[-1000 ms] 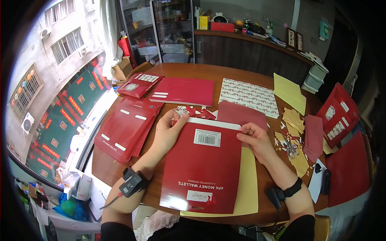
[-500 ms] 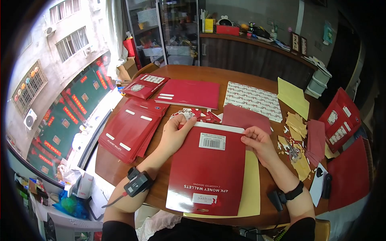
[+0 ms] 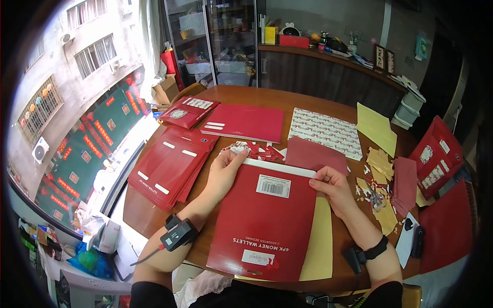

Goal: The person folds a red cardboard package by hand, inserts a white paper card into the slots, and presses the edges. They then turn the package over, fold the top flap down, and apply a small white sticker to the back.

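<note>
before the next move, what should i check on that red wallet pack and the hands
1. Left hand on the top left corner of the money wallet pack: ok.
2. Right hand pinching its top right edge: ok.
3. Left hand's hold, pinching or only pressing: cannot tell.
4. Pack flat on the yellow sheet, barcode up: ok.
5. Space beyond the top edge clear: not ok, paper scraps lie right there.
</note>
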`<action>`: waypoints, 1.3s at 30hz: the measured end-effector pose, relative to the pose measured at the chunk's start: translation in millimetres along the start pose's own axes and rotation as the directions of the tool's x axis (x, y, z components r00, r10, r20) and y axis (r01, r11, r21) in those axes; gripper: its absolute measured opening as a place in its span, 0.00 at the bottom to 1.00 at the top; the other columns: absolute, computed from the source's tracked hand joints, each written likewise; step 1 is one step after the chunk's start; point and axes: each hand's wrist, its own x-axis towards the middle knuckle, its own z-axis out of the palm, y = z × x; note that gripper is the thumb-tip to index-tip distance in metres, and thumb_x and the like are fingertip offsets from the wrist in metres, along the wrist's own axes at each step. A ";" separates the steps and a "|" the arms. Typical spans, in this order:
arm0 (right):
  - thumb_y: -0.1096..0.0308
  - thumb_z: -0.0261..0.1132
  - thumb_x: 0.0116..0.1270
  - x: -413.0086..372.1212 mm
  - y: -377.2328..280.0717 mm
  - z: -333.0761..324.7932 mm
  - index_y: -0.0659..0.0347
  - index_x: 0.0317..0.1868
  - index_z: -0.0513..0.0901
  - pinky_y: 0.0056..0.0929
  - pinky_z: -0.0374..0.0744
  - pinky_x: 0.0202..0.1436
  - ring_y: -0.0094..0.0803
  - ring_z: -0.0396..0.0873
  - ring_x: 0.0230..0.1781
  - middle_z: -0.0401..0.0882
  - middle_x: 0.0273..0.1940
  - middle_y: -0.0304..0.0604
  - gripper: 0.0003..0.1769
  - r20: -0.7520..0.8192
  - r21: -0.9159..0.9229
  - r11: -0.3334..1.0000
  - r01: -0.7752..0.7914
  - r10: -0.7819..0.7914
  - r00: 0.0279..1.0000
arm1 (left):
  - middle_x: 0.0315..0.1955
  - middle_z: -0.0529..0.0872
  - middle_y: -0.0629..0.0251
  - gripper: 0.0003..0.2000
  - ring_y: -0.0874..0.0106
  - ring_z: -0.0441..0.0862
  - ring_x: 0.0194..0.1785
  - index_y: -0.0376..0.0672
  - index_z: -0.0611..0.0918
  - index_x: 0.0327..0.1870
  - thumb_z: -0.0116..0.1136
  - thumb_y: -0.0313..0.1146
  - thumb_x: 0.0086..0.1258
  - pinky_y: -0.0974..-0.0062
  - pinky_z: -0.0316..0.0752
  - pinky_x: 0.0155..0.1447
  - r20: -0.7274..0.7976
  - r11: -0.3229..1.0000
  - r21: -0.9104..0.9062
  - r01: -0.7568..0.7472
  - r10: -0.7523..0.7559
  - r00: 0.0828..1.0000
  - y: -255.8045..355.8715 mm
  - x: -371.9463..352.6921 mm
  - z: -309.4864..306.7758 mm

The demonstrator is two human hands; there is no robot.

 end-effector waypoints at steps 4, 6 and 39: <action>0.75 0.72 0.70 -3.0 -5.5 11.1 0.59 0.49 0.82 0.19 0.80 0.46 0.18 0.82 0.42 0.83 0.42 0.33 0.11 -0.044 -0.004 0.999 0.038 -0.038 0.998 | 0.40 0.87 0.66 0.09 0.79 0.84 0.38 0.44 0.77 0.52 0.58 0.37 0.81 0.82 0.80 0.42 0.022 0.973 -0.228 0.038 -0.034 0.999 12.5 -5.1 1.1; 0.75 0.72 0.70 -3.2 -4.9 11.9 0.60 0.53 0.82 0.19 0.80 0.47 0.18 0.82 0.43 0.83 0.43 0.34 0.13 -0.069 0.014 0.999 0.033 -0.032 0.997 | 0.42 0.87 0.65 0.10 0.79 0.84 0.40 0.43 0.77 0.56 0.58 0.36 0.81 0.81 0.80 0.45 0.057 0.967 -0.241 0.086 -0.075 0.996 14.0 -3.0 -1.4; 0.71 0.66 0.77 -5.8 -3.2 16.8 0.65 0.52 0.87 0.20 0.79 0.52 0.19 0.83 0.45 0.89 0.46 0.37 0.10 0.143 -0.134 0.979 0.154 -0.135 0.981 | 0.38 0.90 0.68 0.03 0.80 0.87 0.39 0.44 0.83 0.40 0.67 0.28 0.74 0.80 0.83 0.42 0.397 0.917 -0.146 0.372 -0.290 0.871 23.3 -6.2 -9.7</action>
